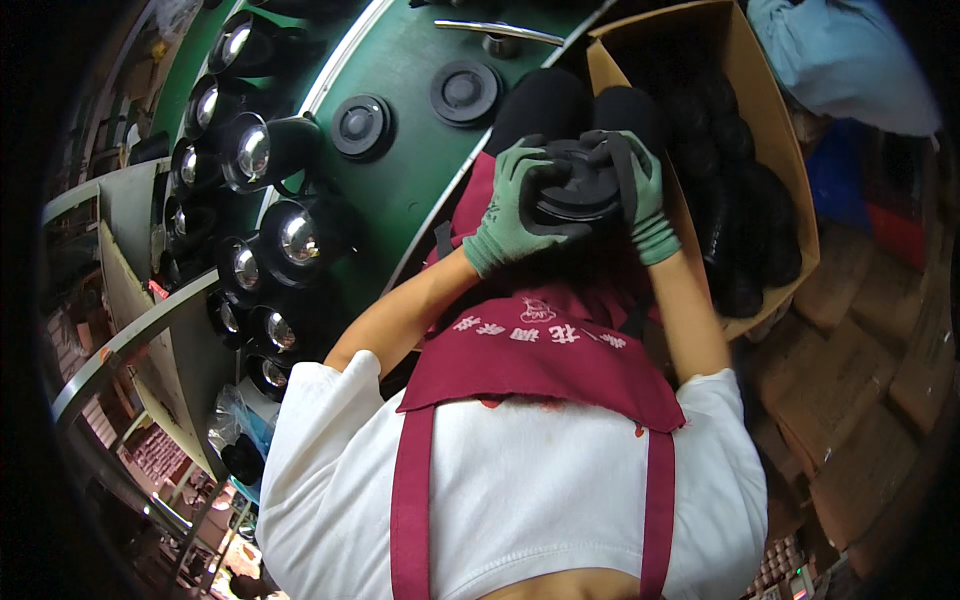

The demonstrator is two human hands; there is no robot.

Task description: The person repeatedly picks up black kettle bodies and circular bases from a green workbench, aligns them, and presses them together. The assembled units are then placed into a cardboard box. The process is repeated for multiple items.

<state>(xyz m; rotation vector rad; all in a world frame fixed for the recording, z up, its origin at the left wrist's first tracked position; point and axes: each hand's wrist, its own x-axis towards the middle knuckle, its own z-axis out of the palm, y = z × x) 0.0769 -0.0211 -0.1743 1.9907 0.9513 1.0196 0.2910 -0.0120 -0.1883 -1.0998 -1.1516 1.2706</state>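
Observation:
Both my hands wear green gloves with dark fingers and meet above my lap. Between them is a black, round, stepped disc-shaped part (578,192). My left hand (514,208) curls round its left side, with the thumb along the lower edge. On the other side my right hand (637,190) grips the rim, fingers bent over the top. Two similar black discs, a smaller one (362,126) and a larger one (465,92), lie flat on the green bench (400,190) to the left of my hands.
Several black cup-shaped pieces with shiny metal centres (253,152) crowd the bench's left part. A metal rod (498,32) lies at its far end. An open cardboard box (797,190) of black rounded parts stands close on my right. Brown cartons (830,385) are stacked beyond it.

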